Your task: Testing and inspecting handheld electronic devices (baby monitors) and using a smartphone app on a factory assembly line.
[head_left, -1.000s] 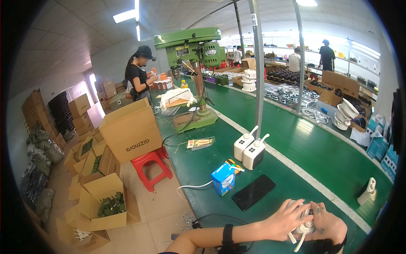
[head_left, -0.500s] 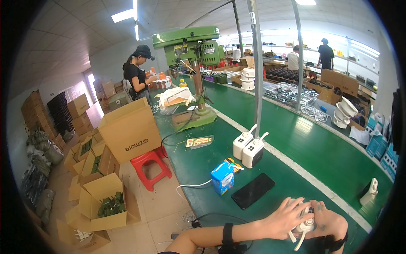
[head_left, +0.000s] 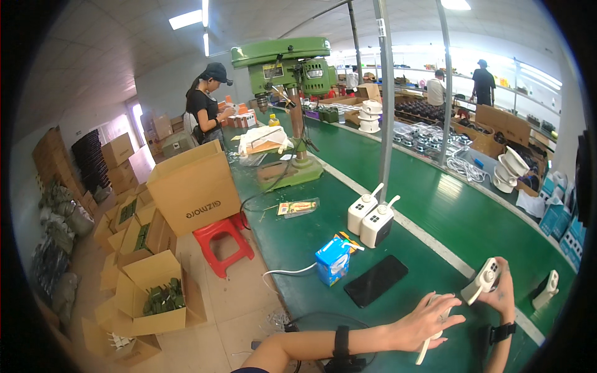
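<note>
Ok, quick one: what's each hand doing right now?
Left hand: spread over a mostly hidden white item; whether it's gripped, I can't tell.
Right hand: closed, holding a white device with a pale strap.

A single word in large dark letters stood upside down, clear enough to read, on the side of the big cardboard box [head_left: 194, 186] left of the frame's centre. Small dark print on a stacked carton [head_left: 117, 149] at the left was too faint to make out, as was that on the yellow label [head_left: 272, 71] of the green drill press [head_left: 296, 118] at the upper middle. Markings on the flat packet [head_left: 298, 207] near the centre and the small blue box [head_left: 333, 260] below it were too tiny to read.
</note>
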A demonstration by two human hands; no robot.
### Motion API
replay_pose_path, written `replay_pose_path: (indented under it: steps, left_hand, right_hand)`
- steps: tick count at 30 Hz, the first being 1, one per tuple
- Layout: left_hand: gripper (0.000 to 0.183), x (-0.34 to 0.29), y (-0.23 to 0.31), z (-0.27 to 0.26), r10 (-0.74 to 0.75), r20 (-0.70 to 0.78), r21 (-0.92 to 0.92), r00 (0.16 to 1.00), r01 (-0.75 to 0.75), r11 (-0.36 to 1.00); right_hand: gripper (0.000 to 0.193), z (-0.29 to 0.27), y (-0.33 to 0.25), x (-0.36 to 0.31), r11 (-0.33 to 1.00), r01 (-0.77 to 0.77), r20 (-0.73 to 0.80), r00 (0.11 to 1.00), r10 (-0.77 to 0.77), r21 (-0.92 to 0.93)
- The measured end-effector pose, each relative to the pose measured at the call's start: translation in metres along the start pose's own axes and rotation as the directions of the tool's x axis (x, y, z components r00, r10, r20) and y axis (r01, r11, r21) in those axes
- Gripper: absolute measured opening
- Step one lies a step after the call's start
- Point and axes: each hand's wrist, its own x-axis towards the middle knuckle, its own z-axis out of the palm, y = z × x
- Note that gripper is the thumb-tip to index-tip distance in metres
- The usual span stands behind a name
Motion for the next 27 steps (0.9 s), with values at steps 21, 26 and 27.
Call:
replay_pose_path:
  steps: [21, 26, 27]
  left_hand:
    - [0.101, 0.001, -0.023, -0.006, -0.173, 0.004, -0.172, 0.985, 0.171, 0.97]
    - [0.111, 0.009, -0.019, -0.004, -0.209, 0.061, -0.244, 0.976, 0.218, 0.945]
    - [0.112, 0.008, -0.022, -0.003, -0.195, 0.081, -0.2, 0.978, 0.207, 0.958]
  right_hand:
    - [0.082, 0.016, 0.018, 0.038, 0.999, -0.022, 0.466, 0.884, 0.031, -0.024]
    - [0.099, -0.014, -0.065, 0.002, 0.938, -0.043, 0.789, 0.555, -0.264, 0.344]
    - [0.1, -0.007, -0.064, 0.0, 0.926, 0.182, 0.735, 0.566, -0.373, 0.33]
